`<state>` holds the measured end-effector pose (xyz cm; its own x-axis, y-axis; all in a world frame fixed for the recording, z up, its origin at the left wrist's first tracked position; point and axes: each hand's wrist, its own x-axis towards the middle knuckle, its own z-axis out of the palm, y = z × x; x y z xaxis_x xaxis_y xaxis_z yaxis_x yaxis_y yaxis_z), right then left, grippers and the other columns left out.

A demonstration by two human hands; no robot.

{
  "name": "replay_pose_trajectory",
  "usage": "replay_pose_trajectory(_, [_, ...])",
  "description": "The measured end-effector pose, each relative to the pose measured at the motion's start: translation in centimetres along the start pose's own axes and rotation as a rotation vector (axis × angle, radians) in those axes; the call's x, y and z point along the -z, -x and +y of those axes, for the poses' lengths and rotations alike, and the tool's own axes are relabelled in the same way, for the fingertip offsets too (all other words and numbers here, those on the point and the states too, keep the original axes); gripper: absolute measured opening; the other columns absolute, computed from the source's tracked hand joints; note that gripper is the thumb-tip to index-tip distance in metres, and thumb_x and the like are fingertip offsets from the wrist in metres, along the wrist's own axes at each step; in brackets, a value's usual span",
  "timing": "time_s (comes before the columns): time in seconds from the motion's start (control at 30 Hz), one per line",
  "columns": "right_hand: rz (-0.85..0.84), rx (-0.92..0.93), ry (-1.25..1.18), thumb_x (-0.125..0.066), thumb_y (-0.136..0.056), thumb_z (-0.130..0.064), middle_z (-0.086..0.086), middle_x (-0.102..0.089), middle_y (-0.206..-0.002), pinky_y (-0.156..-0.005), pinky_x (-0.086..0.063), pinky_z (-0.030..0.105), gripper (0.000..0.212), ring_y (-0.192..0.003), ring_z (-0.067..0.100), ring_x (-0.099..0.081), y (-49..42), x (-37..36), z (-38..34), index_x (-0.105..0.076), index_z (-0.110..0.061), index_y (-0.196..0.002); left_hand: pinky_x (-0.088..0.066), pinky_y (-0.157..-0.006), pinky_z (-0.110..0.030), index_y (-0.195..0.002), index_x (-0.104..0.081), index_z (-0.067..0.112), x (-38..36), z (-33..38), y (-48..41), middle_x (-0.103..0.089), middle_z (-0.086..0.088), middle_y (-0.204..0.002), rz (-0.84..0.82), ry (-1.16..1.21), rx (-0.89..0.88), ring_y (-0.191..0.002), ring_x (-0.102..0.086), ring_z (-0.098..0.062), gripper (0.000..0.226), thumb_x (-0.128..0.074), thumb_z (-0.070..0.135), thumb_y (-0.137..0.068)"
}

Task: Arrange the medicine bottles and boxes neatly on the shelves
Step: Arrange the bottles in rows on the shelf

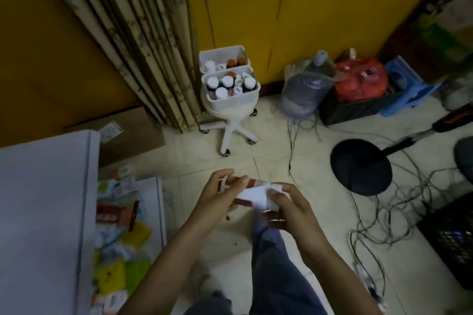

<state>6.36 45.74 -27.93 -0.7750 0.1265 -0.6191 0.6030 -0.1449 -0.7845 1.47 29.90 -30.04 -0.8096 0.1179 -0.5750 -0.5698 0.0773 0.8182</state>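
Two-handed grip | left hand (215, 197), right hand (286, 208) curled round medicine box (252, 195)

A white-and-brown medicine box (252, 195), seemingly sideways, is held mid-air; white-capped bottles (227, 82) stand in a basket (231, 104).

A white trolley (235, 104) stands against a mustard-yellow wall (332, 7) and carries brown bottles (226, 82) with white caps. Left of the trolley hangs a beige curtain (143, 46) with mottled brown stripes. To its right are a red bag (358, 79), a blue stool (407, 89) and a black fan base (361, 166). Nearer than the trolley, over cream floor tiles (204, 161), are a white and reddish-brown box (253, 195) and blue trousers (271, 263).
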Motion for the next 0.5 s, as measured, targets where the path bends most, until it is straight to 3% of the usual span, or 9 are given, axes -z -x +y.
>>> replay_pose_trajectory(0.13, [-0.192,0.155,0.193,-0.07,-0.082,-0.022,0.002,-0.069,-0.099,-0.067,-0.057,0.025,0.031,-0.081,0.014,-0.069,-6.7,1.1,-7.0,-0.06,-0.02,-0.111,-0.055,-0.066,-0.025,-0.118,-0.054,0.023,-1.0,5.1,-5.3,-0.056,-0.005,-0.118,0.056,0.079,0.007,-0.1,-0.061,-0.018,0.041,-0.071,0.024,-0.08])
replay_pose_trajectory(0.3, [-0.297,0.237,0.31,-0.059,-0.092,-0.019,0.005,-0.072,-0.093,-0.061,-0.053,0.027,0.027,-0.07,0.024,-0.07,-13.5,1.5,-15.9,-0.057,-0.027,-0.117,-0.055,-0.063,-0.025,-0.113,-0.055,0.023,-1.5,11.9,-10.6,-0.058,0.006,-0.109,0.036,-0.021,-0.054,-0.097,-0.062,-0.013,0.039,-0.07,0.035,-0.079])
replay_pose_trajectory(0.4, [-0.355,0.229,0.345,-0.057,-0.093,-0.021,0.005,-0.073,-0.093,-0.063,-0.053,0.027,0.024,-0.073,0.023,-0.071,-16.7,0.6,-19.1,-0.058,-0.03,-0.115,-0.054,-0.06,-0.022,-0.109,-0.054,0.028,-0.8,14.3,-13.0,-0.058,0.012,-0.105,0.068,-0.029,-0.095,-0.094,-0.06,-0.008,0.035,-0.071,0.035,-0.079])
replay_pose_trajectory(0.5, [-0.394,0.174,0.351,-0.056,-0.093,-0.026,0.002,-0.074,-0.094,-0.067,-0.055,0.028,0.022,-0.078,0.022,-0.072,-19.8,-1.2,-20.8,-0.057,-0.032,-0.114,-0.05,-0.058,-0.02,-0.107,-0.058,0.025,0.9,15.9,-15.8,-0.063,0.008,-0.102,0.104,-0.054,-0.128,-0.088,-0.062,-0.006,0.039,-0.074,0.042,-0.075])
